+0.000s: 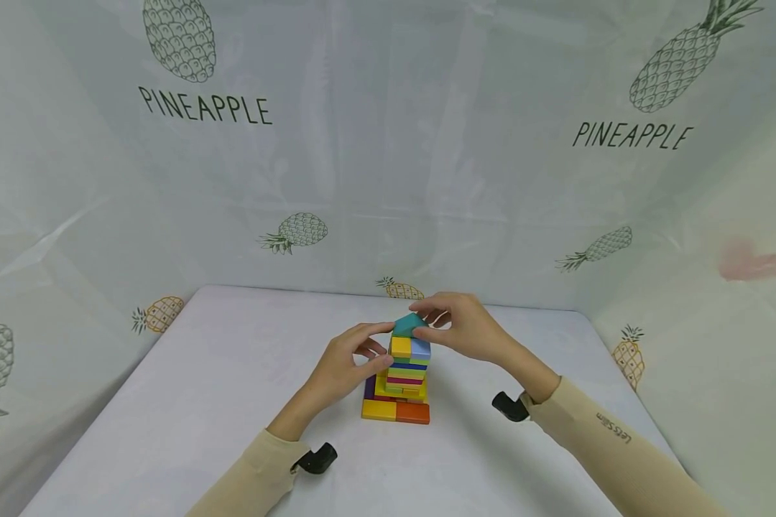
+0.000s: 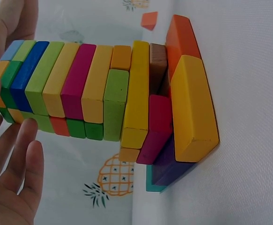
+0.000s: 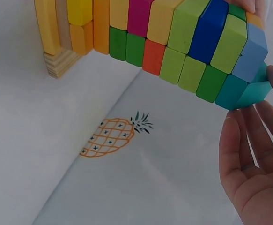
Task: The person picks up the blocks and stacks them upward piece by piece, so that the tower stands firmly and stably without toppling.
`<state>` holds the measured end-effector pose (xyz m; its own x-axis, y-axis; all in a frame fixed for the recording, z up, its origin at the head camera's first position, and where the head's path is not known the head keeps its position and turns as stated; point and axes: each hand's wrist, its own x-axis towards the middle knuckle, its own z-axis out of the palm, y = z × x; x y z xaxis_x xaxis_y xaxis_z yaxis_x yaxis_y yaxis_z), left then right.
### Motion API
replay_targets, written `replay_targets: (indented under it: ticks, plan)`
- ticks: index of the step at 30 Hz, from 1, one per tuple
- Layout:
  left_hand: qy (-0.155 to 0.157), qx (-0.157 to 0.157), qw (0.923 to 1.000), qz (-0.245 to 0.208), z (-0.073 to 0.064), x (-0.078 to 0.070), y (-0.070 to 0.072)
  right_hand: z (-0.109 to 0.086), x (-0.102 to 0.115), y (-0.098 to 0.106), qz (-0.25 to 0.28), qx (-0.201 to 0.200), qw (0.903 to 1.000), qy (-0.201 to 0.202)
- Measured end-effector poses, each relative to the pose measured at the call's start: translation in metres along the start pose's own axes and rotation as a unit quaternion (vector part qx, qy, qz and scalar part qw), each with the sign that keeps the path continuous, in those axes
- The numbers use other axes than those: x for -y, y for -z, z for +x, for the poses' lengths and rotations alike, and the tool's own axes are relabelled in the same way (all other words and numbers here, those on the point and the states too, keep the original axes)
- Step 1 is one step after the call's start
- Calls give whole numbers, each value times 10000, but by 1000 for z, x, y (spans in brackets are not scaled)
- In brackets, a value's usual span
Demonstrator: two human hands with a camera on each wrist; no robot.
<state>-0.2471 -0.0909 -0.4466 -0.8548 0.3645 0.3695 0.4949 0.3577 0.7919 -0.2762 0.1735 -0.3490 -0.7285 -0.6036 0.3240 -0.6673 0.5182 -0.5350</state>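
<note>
A tall stack of coloured wooden blocks (image 1: 407,371) stands upright on the table. On its top sits a teal triangular block (image 1: 406,326), which my right hand (image 1: 468,327) pinches between thumb and fingers. The right wrist view shows the thumb and fingertips on opposite sides of this teal block (image 3: 253,93). My left hand (image 1: 345,359) is at the stack's upper left side, its index finger reaching the teal block and its thumb by the yellow block (image 1: 400,347) below. In the left wrist view, the other fingers lie loosely along the stack's side.
A wider base of blocks, including a yellow block (image 1: 379,410) and an orange block (image 1: 413,413), lies under the stack. A white cloth covers the table (image 1: 233,402). Behind hangs a pineapple-printed curtain (image 1: 427,179). Black wrist mounts (image 1: 318,458) stick out from both sleeves.
</note>
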Motion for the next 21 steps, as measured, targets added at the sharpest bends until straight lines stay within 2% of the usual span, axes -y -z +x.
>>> replay_targets:
  ticks: [6, 12, 16, 21]
  plan:
    - [13, -1, 10000, -17, 0, 0, 0, -8, -2, 8, -103, -88, 9997, -208]
    - [24, -1, 10000, -6, 0, -2, 2, -30, -11, 22, -295, -303, 9978, -503]
    - [9, -18, 10000, 26, -1, -3, 3, -51, -27, 27, -405, -389, 9956, -748]
    - [38, -8, 10000, 32, -1, -2, 3, -86, -61, 35, -653, -425, 9934, -843]
